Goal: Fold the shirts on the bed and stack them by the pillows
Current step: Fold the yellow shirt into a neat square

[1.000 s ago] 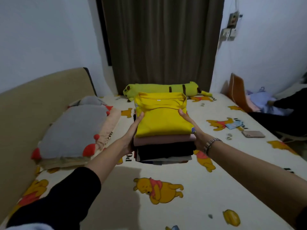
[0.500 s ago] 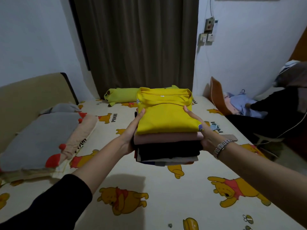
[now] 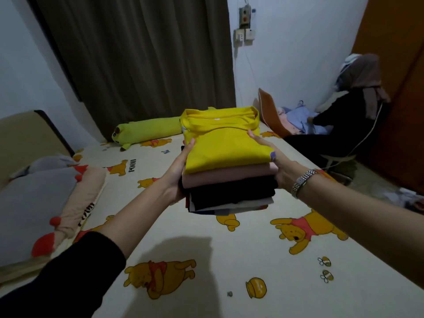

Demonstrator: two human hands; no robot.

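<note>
Two hands carry a stack (image 3: 227,171) of folded shirts in the air above the bed (image 3: 206,260), clear of the sheet, whose shadow falls on the print below. The left hand (image 3: 177,173) presses flat against the stack's left side, thumb lying up along the edge of the top layer; whether its fingers curl underneath is hidden. The right hand (image 3: 278,166) clasps the right side, thumb laid over the top and fingers out of sight beneath, a watch (image 3: 302,182) on its wrist. So the grip is a two-sided clamp on the stack, both hands holding it. On top lies a yellow shirt (image 3: 223,143), then a pink one (image 3: 229,176), then black (image 3: 231,193), with thin pale and dark layers at the bottom. The stack sits level, its long axis running away from the person, the yellow shirt's collar end pointing toward the curtain (image 3: 137,60). Pillows (image 3: 46,203) lie well apart at the left by the headboard (image 3: 25,134). A green bolster (image 3: 146,129) lies across the far end of the bed. At the right a second person (image 3: 348,115) sits beside the bed.
</note>
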